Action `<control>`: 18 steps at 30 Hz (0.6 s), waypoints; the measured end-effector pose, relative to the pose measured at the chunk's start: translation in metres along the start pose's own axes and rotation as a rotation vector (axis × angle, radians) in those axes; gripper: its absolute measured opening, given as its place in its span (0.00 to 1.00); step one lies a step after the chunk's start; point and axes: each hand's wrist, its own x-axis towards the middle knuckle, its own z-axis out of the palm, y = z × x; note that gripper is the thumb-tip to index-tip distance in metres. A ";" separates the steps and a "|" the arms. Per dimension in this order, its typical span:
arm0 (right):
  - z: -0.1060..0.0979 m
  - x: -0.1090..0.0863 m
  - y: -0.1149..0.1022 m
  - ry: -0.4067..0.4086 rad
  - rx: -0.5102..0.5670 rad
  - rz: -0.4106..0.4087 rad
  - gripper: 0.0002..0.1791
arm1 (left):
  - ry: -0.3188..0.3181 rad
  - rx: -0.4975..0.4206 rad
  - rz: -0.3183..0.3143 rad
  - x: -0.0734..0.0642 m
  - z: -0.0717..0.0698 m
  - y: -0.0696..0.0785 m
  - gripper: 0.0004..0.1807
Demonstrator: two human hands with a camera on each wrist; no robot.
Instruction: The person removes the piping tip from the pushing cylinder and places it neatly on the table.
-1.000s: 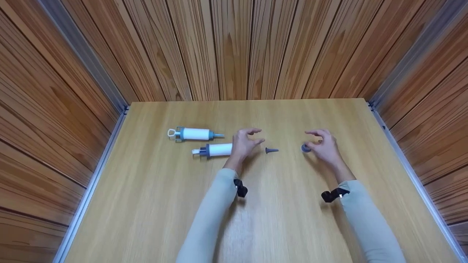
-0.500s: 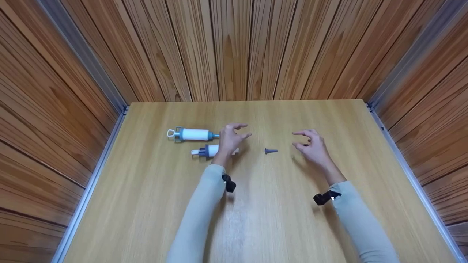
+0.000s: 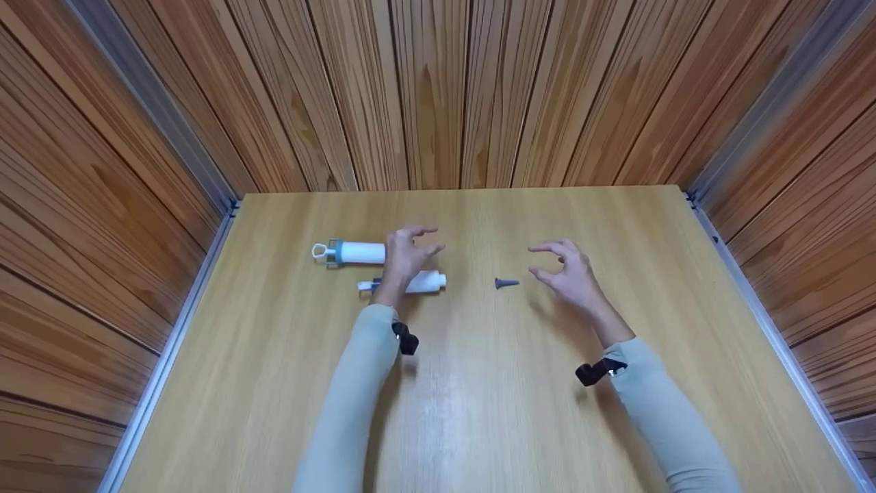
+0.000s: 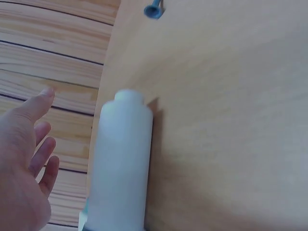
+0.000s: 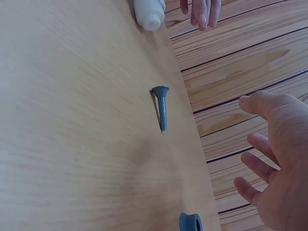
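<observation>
My left hand (image 3: 404, 257) hovers over two white-barrelled syringe-like tubes, its fingers apart and holding nothing. The farther tube (image 3: 363, 253) has a light blue collar and a white loop handle; its tip is hidden behind the hand. The nearer tube (image 3: 428, 282) has dark blue parts, and its bare white neck points right. In the left wrist view that white barrel (image 4: 120, 163) lies beside the hand. My right hand (image 3: 571, 277), fingers spread, is right of a small dark blue cone nozzle (image 3: 506, 283). A blue ring cap (image 5: 191, 222) shows in the right wrist view.
The wooden tabletop (image 3: 479, 383) is bounded by metal rails (image 3: 181, 329) at the sides. Wood-panelled walls (image 3: 438, 96) rise behind and on both sides. A black wrist camera (image 3: 405, 339) is on the left sleeve, another camera (image 3: 599, 371) on the right.
My left hand has moved left and slightly away, over the tubes, uncovering the nearer one's neck. The right hand has moved left towards the nozzle, away from the ring cap it was at.
</observation>
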 end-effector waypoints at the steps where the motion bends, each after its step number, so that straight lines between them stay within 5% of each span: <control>1: 0.001 0.000 -0.002 -0.005 0.007 -0.003 0.22 | 0.005 0.001 0.007 0.001 -0.002 -0.002 0.20; 16: 0.014 0.001 -0.021 -0.033 0.048 -0.106 0.31 | 0.057 0.058 -0.007 0.003 -0.036 -0.030 0.23; 18: 0.015 0.002 -0.023 -0.037 0.061 -0.113 0.33 | 0.079 0.080 0.035 0.011 -0.037 -0.044 0.23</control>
